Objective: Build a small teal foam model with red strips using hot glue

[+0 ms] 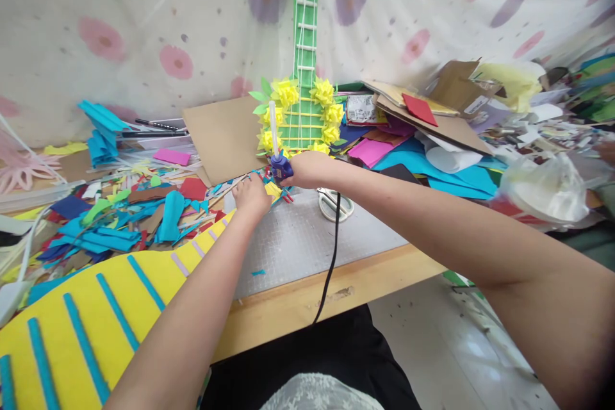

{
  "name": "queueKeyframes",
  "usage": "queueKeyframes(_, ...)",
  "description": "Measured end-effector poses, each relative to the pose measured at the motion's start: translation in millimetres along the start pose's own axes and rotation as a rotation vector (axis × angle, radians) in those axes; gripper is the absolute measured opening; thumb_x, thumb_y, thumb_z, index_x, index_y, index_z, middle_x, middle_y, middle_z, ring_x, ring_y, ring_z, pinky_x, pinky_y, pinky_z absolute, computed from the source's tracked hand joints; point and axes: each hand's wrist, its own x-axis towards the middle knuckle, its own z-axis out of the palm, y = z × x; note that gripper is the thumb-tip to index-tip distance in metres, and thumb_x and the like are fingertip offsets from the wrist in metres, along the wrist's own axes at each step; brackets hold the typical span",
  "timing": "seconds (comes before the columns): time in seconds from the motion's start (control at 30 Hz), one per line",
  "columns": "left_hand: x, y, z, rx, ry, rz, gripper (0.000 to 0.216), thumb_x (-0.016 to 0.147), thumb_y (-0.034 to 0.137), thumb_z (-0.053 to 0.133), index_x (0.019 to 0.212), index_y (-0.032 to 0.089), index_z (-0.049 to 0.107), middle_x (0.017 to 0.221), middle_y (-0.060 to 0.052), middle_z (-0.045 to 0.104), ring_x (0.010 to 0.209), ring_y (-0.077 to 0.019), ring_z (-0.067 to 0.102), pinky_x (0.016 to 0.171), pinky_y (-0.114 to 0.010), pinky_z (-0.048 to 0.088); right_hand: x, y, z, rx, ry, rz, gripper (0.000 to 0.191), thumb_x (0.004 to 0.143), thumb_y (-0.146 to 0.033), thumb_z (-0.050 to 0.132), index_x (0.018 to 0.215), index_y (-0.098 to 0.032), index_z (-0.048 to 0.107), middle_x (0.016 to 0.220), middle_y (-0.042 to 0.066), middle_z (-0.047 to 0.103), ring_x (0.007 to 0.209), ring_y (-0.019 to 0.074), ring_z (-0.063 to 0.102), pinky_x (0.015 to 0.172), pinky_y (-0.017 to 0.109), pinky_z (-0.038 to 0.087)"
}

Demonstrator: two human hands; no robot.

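My right hand [306, 170] is closed round a blue glue gun [280, 166] with a white glue stick [273, 122] standing up from its back and a black cord [332, 250] hanging over the table edge. My left hand [252, 195] is closed, its fingers pressing a small yellow paper piece [273, 189] just under the gun's tip. Both hands work on a grey cutting mat [307, 240]. Behind them a green craft guitar [304, 57] with yellow paper flowers leans upright against the wall.
A long yellow strip with blue stripes [81, 327] lies along my left arm. Blue, red and green paper scraps [120, 224] cover the left side. Scissors [335, 204] lie by the cord. Brown cardboard [223, 138], coloured sheets [432, 170] and a plastic bag [545, 189] crowd the back and right.
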Motion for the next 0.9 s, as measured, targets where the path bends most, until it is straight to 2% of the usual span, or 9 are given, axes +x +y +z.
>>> queueKeyframes(0.1,0,0,0,0.000,-0.001,-0.001,0.055,0.072,0.037,0.062,0.118,0.014,0.044,0.127,-0.019,0.053,0.121,-0.0300,0.046,0.099,-0.040,0.034,-10,17,1,0.128,0.080,0.001,0.044,0.077,-0.052,0.056,0.098,-0.015,0.067,0.094,0.012,0.068,0.088,0.0234,0.063,0.070,0.027,0.044)
queueKeyframes(0.2,0,-1,0,0.002,0.001,0.002,0.055,0.072,0.037,0.063,0.118,0.013,0.045,0.127,-0.019,0.054,0.120,-0.0297,0.047,0.098,-0.040,0.034,-22,44,14,0.385,0.194,-0.042,0.041,0.078,-0.049,0.057,0.101,-0.017,0.066,0.087,0.006,0.067,0.080,0.0178,0.061,0.068,0.025,0.043)
queueKeyframes(0.27,0,-1,1,0.007,0.002,0.006,0.054,0.072,0.037,0.063,0.117,0.013,0.046,0.126,-0.018,0.054,0.119,-0.0295,0.047,0.098,-0.039,0.035,-29,66,31,0.604,0.273,-0.031,0.044,0.077,-0.050,0.057,0.106,-0.017,0.064,0.079,0.003,0.065,0.070,0.0146,0.059,0.063,0.024,0.043)
queueKeyframes(0.37,0,-1,1,0.013,0.006,0.008,0.051,0.072,0.036,0.062,0.115,0.014,0.047,0.125,-0.017,0.055,0.119,-0.0289,0.048,0.096,-0.038,0.036,-35,97,66,0.896,0.392,0.107,0.049,0.077,-0.054,0.054,0.100,-0.012,0.064,0.070,0.004,0.062,0.057,0.0119,0.053,0.055,0.025,0.042)
queueKeyframes(0.43,0,-1,0,0.014,0.009,0.006,0.051,0.072,0.037,0.063,0.115,0.014,0.047,0.124,-0.017,0.056,0.119,-0.0290,0.048,0.096,-0.039,0.037,-36,114,90,0.998,0.494,0.210,0.048,0.078,-0.053,0.052,0.095,-0.011,0.064,0.069,0.005,0.061,0.054,0.0115,0.051,0.053,0.025,0.042)
queueKeyframes(0.5,-1,0,-1,0.016,0.005,0.001,0.053,0.072,0.037,0.063,0.116,0.013,0.047,0.123,-0.018,0.056,0.118,-0.0294,0.049,0.096,-0.039,0.037,-35,125,111,0.995,0.544,0.334,0.046,0.076,-0.054,0.053,0.090,-0.012,0.065,0.065,0.005,0.061,0.054,0.0129,0.052,0.053,0.026,0.042)
queueKeyframes(0.67,-1,0,-2,0.016,-0.006,-0.005,0.054,0.073,0.036,0.062,0.119,0.015,0.045,0.124,-0.017,0.055,0.119,-0.0289,0.048,0.096,-0.039,0.036,-22,136,143,0.835,0.482,0.443,0.047,0.071,-0.055,0.058,0.091,-0.013,0.066,0.080,0.011,0.067,0.072,0.0211,0.061,0.062,0.029,0.045)
queueKeyframes(0.8,0,-3,1,-0.016,-0.014,0.036,0.051,0.074,0.035,0.061,0.120,0.023,0.043,0.123,-0.012,0.057,0.119,-0.0282,0.048,0.096,-0.040,0.035,-16,138,146,0.705,0.450,0.477,0.052,0.072,-0.059,0.057,0.098,-0.014,0.063,0.090,0.014,0.067,0.083,0.0242,0.062,0.068,0.031,0.044)
queueKeyframes(0.9,1,-3,2,-0.023,-0.014,0.034,0.054,0.072,0.034,0.063,0.121,0.024,0.041,0.120,-0.011,0.058,0.117,-0.0287,0.049,0.094,-0.041,0.036,-28,138,141,0.601,0.574,0.464,0.054,0.068,-0.058,0.062,0.099,-0.015,0.059,0.096,0.014,0.064,0.088,0.0240,0.060,0.070,0.031,0.043)
